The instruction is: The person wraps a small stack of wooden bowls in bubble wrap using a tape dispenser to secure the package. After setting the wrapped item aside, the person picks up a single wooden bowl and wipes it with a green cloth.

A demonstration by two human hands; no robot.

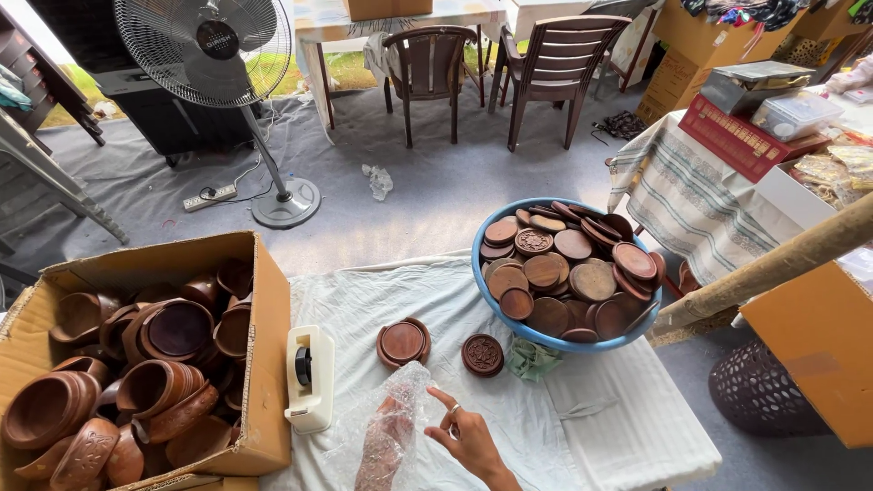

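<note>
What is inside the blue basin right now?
The blue basin holds a heap of round wooden lids, some carved. Whatever lies beneath the top layers is covered.

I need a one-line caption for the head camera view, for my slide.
Left hand inside clear plastic wrap, right hand touching it, beside wooden lids on a white-covered table.

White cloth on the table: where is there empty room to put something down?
The white cloth is bare at its right end, below the blue plastic basin of wooden lids. A smaller bare strip lies between the cardboard box of wooden bowls and that basin. It is crowded around the white tape dispenser, the two round wooden lids and both hands.
</note>
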